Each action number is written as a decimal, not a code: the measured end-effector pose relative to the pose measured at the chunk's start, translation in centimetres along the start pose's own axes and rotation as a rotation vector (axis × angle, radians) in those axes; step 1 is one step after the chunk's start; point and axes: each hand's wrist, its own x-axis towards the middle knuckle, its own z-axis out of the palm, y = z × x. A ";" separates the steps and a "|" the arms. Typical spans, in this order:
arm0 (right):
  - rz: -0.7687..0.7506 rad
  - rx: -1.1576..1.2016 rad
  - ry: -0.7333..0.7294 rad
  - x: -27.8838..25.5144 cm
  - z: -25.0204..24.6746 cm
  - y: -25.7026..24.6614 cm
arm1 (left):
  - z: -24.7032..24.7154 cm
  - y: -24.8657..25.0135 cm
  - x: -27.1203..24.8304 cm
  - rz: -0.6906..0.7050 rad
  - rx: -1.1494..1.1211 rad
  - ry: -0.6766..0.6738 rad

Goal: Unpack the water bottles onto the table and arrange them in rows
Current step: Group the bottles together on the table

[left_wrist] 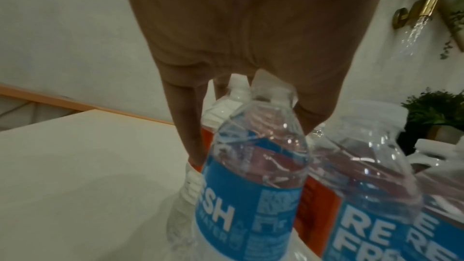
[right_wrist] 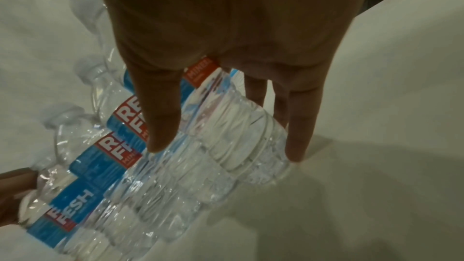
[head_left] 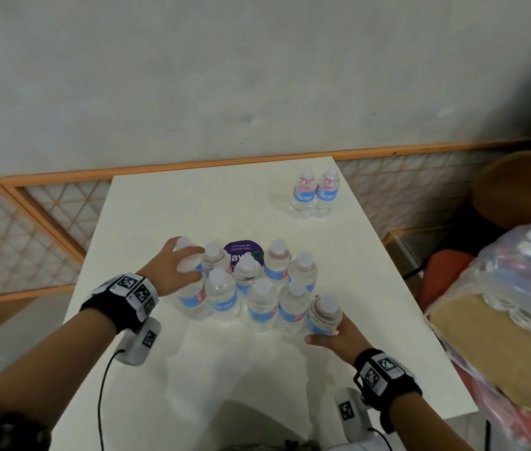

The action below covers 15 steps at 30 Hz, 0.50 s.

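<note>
Soft, even light falls on the white table (head_left: 147,222), with faint shadows at its near end. Both wrist views are dim and blurred; the head view bends at its edges.

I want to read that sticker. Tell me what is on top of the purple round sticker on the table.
Upright water bottles stand over the purple sticker's lower half, hiding most of its print. Only its upper edge and part of a word show; the rest cannot be read.

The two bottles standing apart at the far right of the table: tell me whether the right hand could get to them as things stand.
Probably yes. The right hand first has to let go of the front-row bottle it grips; beyond that, bare table lies between it and the two bottles, and the cluster sits left of that path.
</note>
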 end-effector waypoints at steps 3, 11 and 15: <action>0.009 0.017 0.021 -0.4 1.3 -1.0 | -0.3 -0.7 0.6 0.077 0.014 -0.035; 0.009 -0.005 0.019 0.1 7.5 -2.6 | -0.7 -3.1 0.6 0.210 0.055 -0.042; 0.015 0.010 0.088 0.4 10.1 -2.4 | 0.3 -4.4 -0.2 0.251 0.044 -0.031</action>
